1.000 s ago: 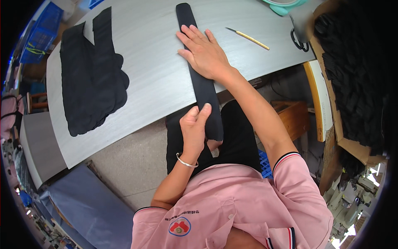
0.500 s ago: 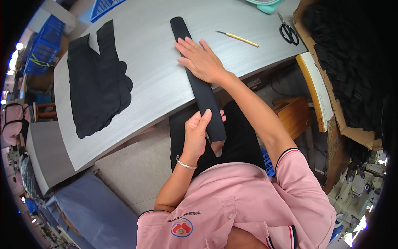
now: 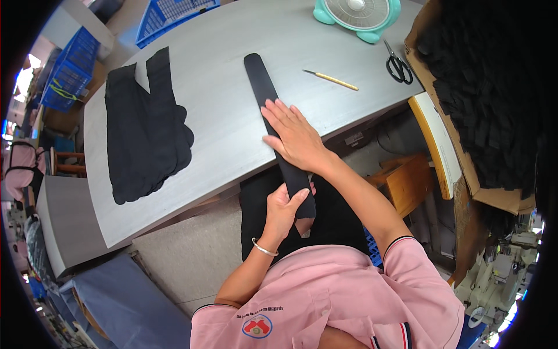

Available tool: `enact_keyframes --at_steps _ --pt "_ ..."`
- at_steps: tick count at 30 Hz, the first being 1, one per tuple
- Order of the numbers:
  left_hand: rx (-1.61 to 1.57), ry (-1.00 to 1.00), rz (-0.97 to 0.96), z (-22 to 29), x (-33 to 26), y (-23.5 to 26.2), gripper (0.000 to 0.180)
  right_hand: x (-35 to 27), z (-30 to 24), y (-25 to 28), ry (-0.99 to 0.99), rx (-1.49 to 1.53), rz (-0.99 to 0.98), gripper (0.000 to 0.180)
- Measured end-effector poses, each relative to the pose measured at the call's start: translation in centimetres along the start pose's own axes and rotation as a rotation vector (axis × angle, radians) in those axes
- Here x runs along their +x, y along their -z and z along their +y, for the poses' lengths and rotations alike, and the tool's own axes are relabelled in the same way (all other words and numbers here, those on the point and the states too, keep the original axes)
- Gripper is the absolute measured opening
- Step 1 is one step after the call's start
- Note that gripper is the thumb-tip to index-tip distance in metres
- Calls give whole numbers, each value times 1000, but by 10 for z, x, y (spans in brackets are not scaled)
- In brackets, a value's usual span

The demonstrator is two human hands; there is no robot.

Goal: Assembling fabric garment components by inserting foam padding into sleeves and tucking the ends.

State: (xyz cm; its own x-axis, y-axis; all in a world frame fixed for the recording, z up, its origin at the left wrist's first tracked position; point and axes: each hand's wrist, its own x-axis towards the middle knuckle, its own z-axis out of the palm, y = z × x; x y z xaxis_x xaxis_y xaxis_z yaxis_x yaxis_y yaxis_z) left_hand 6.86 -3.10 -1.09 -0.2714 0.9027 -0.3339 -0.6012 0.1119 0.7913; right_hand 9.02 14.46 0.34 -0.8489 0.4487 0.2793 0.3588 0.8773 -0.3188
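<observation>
A long black fabric strip (image 3: 261, 78) with a rounded far end lies on the grey table and runs over its front edge toward me. My left hand (image 3: 283, 208) grips the near end, thumb on top and fingers underneath, just off the table edge. Flat across the strip's middle rests my right hand (image 3: 296, 136), fingers stretched out and palm down. To the left, several black fabric pieces (image 3: 142, 139) lie in an overlapping pile. Right of the strip is a thin yellow-handled pointed tool (image 3: 332, 80), touched by neither hand.
Black-handled scissors (image 3: 399, 70) lie near the table's right edge. A turquoise fan (image 3: 363, 16) stands at the back. On the right, a cardboard box (image 3: 500, 196) holds many black strips. A blue crate (image 3: 168, 20) is beyond the far edge, and the table (image 3: 215, 139) edge curves in front of me.
My right hand has slid along the strip toward me, nearer the table's front edge. The left hand keeps its grip on the near end. The view has shifted, showing more of the fan.
</observation>
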Motion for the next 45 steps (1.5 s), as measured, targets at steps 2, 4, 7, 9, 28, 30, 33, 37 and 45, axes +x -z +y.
enact_keyframes --at_steps 2,4,7,9,28,30,33,37,45 --pt "19 16 -2 -1 0 3 24 26 10 -9 2 -13 22 62" --pt "33 49 -26 -2 -1 4 24 53 24 -21 -7 -64 47 62" --pt "39 37 -35 -10 -2 11 25 95 37 -32 -37 -35 37 65" --pt "68 47 -42 -12 -2 13 25 117 43 -35 -83 -45 -26 67" --pt "605 176 -269 -18 2 -26 30 -36 -29 37 -253 52 146 84" --pt "260 4 -442 -53 -2 -30 42 -66 -32 56 -291 93 77 85" --pt "521 -120 -611 -34 -15 -36 44 -121 -16 77 -380 222 -28 89" --pt "892 -513 -339 45 -10 -20 32 -221 11 90 -641 238 -101 97" --pt "1036 -656 590 159 31 116 27 -549 -2 28 -1302 97 224 100"
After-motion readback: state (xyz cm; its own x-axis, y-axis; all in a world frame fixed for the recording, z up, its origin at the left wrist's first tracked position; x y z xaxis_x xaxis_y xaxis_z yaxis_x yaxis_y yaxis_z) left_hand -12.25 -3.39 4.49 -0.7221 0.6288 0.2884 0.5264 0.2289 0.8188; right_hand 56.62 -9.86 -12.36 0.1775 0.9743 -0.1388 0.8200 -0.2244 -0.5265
